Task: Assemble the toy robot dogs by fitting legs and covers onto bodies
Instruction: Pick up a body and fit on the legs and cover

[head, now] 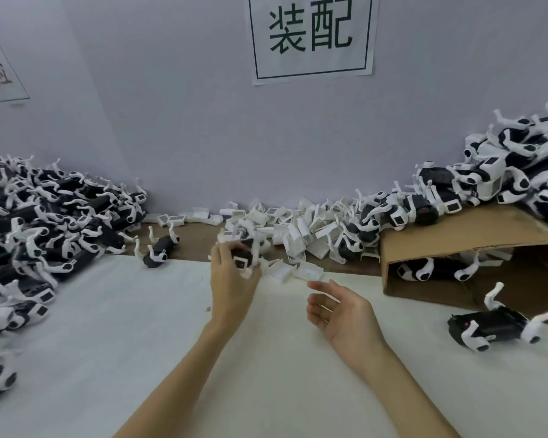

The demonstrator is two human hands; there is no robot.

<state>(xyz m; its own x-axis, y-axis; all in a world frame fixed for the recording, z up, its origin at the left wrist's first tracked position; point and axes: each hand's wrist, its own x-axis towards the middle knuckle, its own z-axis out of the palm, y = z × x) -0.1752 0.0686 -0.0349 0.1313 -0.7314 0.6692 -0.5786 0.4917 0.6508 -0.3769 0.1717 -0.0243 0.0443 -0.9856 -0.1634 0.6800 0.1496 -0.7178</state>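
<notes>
Your left hand [231,279] is raised over the white-covered bench [140,343], its fingers curled round a toy robot dog body [243,259] that is black with white parts; a small dark square shows on the end facing you. The motion blur hides how the white pieces on it sit, so you cannot tell from here whether a cover is already fitted.

Your right hand [339,314] hovers just to the right of the left, palm turned inward, fingers relaxed and spread, holding nothing. Just beyond its fingertips two loose white covers [301,269] lie on the bench, close beside the dog in your left hand.

Past both hands, along the foot of the wall, a heap of white covers [298,226] spreads from left to right. Far to the left of your left hand sits a large pile of dog bodies with legs [45,222], and two stray ones [160,248] lie between that pile and your left hand.

To the right of your right hand a tipped cardboard box [456,235] lies open towards you, with a dog [437,269] inside it and more finished-looking dogs [503,172] heaped on top and behind. One single dog [500,327] lies on its back on the bench, well to the right of your right hand. On the wall above, a paper sign [310,36] carries two green characters.
</notes>
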